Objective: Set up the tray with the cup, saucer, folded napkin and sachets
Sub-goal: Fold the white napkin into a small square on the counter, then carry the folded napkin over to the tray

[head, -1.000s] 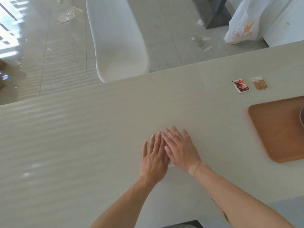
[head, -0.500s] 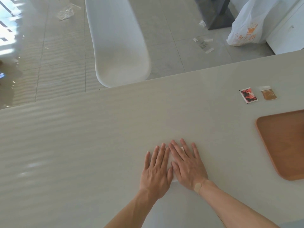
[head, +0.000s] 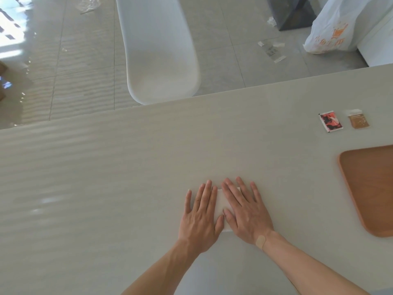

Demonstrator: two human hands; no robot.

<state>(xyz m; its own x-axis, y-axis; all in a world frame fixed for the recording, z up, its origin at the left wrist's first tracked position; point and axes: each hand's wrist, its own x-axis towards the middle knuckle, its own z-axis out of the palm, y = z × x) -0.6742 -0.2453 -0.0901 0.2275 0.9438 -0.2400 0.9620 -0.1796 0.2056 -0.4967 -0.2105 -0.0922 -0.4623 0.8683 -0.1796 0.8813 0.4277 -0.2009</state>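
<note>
I see my left hand (head: 200, 218) and right hand (head: 246, 213) lying flat, fingers straight, side by side on the white napkin (head: 220, 206) on the table (head: 106, 177). The wooden tray (head: 370, 188) sits well right, with a red sachet (head: 330, 122) and brown sachet (head: 358, 121) beyond it.

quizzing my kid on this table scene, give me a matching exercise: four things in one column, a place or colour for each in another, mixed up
Things:
1. napkin
2. tray
3. red sachet
4. chair

Descriptions:
A. white, beyond the table's far edge
B. wooden, at the right edge of the view
C. flat under both hands
D. just left of the brown sachet

Pairs: 1-C, 2-B, 3-D, 4-A
</note>
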